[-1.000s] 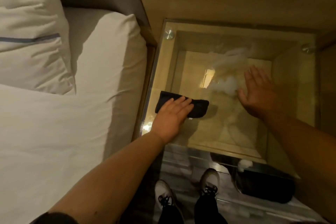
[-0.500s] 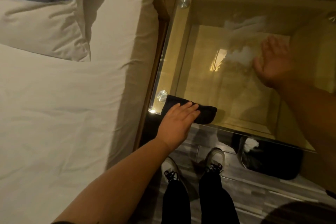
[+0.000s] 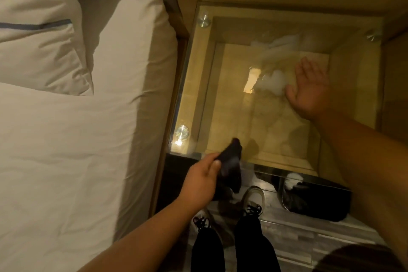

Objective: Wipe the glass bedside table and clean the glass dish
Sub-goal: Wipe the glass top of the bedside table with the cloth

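Observation:
The glass bedside table (image 3: 198, 86) stands to the right of the bed, its clear top held by round metal studs at the corners. My left hand (image 3: 199, 180) grips a dark cloth (image 3: 230, 164) at the table's near left edge; the cloth hangs partly off the glass, over the floor. My right hand (image 3: 310, 89) rests flat on the glass right of centre, fingers straight and spread. A whitish hazy patch (image 3: 272, 80) shows on or under the glass beside that hand. No glass dish is visible.
A bed with a white sheet (image 3: 77, 139) and pillows (image 3: 39, 35) fills the left side, close against the table. A black bin (image 3: 318, 199) stands on the floor below the table's near edge. My shoes (image 3: 252, 200) are just in front of it.
My left hand dragged the cloth back across the glass to the near edge and now grips it hanging over the edge. My right hand stayed flat on the glass.

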`<state>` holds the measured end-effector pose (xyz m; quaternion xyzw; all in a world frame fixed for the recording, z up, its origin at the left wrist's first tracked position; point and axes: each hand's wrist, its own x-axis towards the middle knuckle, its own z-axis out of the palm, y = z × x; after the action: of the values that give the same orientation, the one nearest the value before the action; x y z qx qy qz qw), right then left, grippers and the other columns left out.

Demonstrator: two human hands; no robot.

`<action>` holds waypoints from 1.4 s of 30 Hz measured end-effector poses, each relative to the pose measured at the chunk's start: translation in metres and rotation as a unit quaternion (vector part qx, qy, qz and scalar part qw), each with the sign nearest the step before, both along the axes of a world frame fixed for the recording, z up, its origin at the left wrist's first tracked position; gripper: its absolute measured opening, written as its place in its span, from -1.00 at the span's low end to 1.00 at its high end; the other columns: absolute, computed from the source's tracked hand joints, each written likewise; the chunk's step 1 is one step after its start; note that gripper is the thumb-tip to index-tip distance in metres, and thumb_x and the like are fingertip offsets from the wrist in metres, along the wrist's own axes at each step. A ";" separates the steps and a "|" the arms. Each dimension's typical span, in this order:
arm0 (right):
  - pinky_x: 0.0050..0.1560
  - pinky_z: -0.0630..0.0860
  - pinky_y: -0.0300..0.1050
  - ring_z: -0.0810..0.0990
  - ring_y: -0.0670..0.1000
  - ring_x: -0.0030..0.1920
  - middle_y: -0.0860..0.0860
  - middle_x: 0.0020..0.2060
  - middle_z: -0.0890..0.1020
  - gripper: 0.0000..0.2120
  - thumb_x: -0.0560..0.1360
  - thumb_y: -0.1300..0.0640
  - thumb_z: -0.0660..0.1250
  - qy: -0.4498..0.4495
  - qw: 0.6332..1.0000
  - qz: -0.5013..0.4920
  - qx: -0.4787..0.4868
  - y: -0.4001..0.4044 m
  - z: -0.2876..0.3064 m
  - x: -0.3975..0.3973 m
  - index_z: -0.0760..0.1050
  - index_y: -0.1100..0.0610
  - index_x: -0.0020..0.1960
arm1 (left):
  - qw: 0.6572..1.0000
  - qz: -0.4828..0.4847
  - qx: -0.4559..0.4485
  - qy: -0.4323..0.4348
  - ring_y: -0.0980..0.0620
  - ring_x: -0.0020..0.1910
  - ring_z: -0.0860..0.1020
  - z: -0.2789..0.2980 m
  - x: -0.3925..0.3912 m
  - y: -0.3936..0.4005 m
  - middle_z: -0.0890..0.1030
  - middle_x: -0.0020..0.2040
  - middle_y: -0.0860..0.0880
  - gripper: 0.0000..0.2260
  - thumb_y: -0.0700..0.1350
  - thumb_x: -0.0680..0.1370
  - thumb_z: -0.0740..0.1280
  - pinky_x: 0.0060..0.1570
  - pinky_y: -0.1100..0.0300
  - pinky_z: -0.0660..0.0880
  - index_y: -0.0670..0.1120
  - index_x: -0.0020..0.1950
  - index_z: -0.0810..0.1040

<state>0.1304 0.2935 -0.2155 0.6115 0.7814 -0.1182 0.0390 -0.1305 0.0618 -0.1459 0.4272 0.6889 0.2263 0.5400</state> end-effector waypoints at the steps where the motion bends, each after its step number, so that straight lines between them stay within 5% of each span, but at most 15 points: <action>1: 0.50 -0.03 0.14 0.02 0.15 0.53 0.18 0.53 0.11 -0.30 0.52 -0.20 -0.09 -0.004 1.000 0.000 0.000 0.000 0.000 0.000 0.09 0.19 0.53 | 0.997 0.049 -0.027 -0.043 0.09 0.02 0.60 0.007 0.002 0.015 0.65 0.00 0.03 -0.77 -0.10 0.65 0.14 0.08 0.11 0.52 0.04 0.19 0.56; 5: 0.49 -0.14 0.05 -0.05 0.09 0.54 0.13 0.55 0.04 -0.31 0.52 -0.18 -0.09 -0.002 1.000 -0.015 -0.020 0.000 0.009 -0.005 -0.01 0.15 0.55 | 0.989 0.132 0.030 -0.065 0.04 0.00 0.61 0.018 0.007 0.103 0.65 0.01 0.01 -0.80 -0.06 0.64 0.16 0.10 -0.01 0.54 0.09 0.11 0.57; 8: 0.48 -0.17 0.01 -0.07 0.07 0.54 0.11 0.55 0.03 -0.31 0.52 -0.19 -0.09 -0.006 1.000 -0.005 -0.019 -0.001 0.009 -0.003 -0.02 0.14 0.55 | 0.985 0.081 0.153 0.017 0.10 0.01 0.57 0.022 0.013 0.192 0.61 0.05 0.01 -0.74 -0.07 0.64 0.14 -0.02 0.18 0.50 -0.02 0.27 0.51; 13: 0.47 -0.03 0.05 0.12 0.14 0.50 0.17 0.48 0.25 -0.33 0.50 -0.19 0.02 -0.009 1.000 0.009 0.011 0.001 0.003 -0.002 0.22 0.19 0.48 | 0.919 -0.077 0.318 0.221 -0.05 0.08 0.55 0.007 0.035 0.347 0.58 0.15 -0.11 -0.70 -0.17 0.64 0.13 0.01 0.10 0.47 -0.07 0.36 0.45; 18: 0.47 -0.01 0.09 0.08 0.12 0.51 0.16 0.49 0.24 -0.35 0.49 -0.15 0.04 -0.007 1.000 0.011 0.022 0.004 -0.001 0.000 0.24 0.19 0.47 | 0.824 -0.334 0.300 0.346 -0.16 0.28 0.45 -0.046 0.057 0.420 0.48 0.33 -0.18 -0.59 -0.29 0.59 0.20 0.27 0.07 0.33 -0.11 0.45 0.34; 21: 0.45 0.06 0.13 0.15 0.15 0.49 0.19 0.46 0.28 -0.36 0.49 -0.12 0.06 -0.013 0.999 0.014 0.036 0.004 0.000 -0.001 0.29 0.23 0.45 | 0.806 -0.341 0.344 0.341 -0.13 0.39 0.36 -0.072 0.057 0.414 0.41 0.41 -0.17 -0.61 -0.28 0.59 0.20 0.41 0.04 0.14 -0.15 0.43 0.37; 28: 0.49 0.01 0.08 0.18 0.16 0.49 0.19 0.46 0.29 -0.37 0.49 -0.09 0.07 0.019 0.999 0.010 0.039 0.002 0.001 -0.001 0.30 0.24 0.45 | 0.815 -0.329 0.346 0.329 -0.10 0.44 0.30 -0.067 0.055 0.381 0.36 0.44 -0.14 -0.62 -0.24 0.62 0.16 0.44 0.04 0.10 -0.14 0.44 0.35; 33: 0.49 -0.16 -0.02 0.05 0.11 0.53 0.13 0.52 0.17 -0.39 0.53 -0.07 -0.05 0.016 0.999 0.011 0.032 0.001 -0.002 0.002 0.16 0.20 0.51 | 0.820 -0.323 0.332 0.336 -0.08 0.42 0.33 -0.067 0.046 0.293 0.41 0.42 -0.11 -0.58 -0.28 0.56 0.25 0.43 0.03 0.13 -0.12 0.42 0.39; 37: 0.48 -0.05 0.04 0.15 0.15 0.50 0.18 0.48 0.25 -0.34 0.48 -0.08 -0.11 0.083 0.996 -0.005 0.026 -0.002 0.006 0.007 0.24 0.25 0.47 | 0.829 -0.330 0.312 0.326 -0.08 0.41 0.35 -0.066 0.041 0.199 0.44 0.40 -0.10 -0.56 -0.27 0.51 0.25 0.42 -0.02 0.17 -0.11 0.40 0.41; 42: 0.50 -0.02 0.09 0.08 0.15 0.52 0.17 0.51 0.18 -0.38 0.54 -0.08 -0.12 0.018 1.000 -0.017 0.008 -0.042 0.004 0.055 0.15 0.21 0.51 | 0.837 -0.327 0.287 0.332 -0.08 0.38 0.39 -0.063 0.048 0.099 0.46 0.38 -0.10 -0.48 -0.28 0.41 0.37 0.38 -0.05 0.21 -0.11 0.37 0.44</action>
<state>0.1858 0.2512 -0.2111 0.6227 0.7724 -0.1239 0.0183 -0.0824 0.1604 -0.2086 0.8132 0.5510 0.0687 0.1742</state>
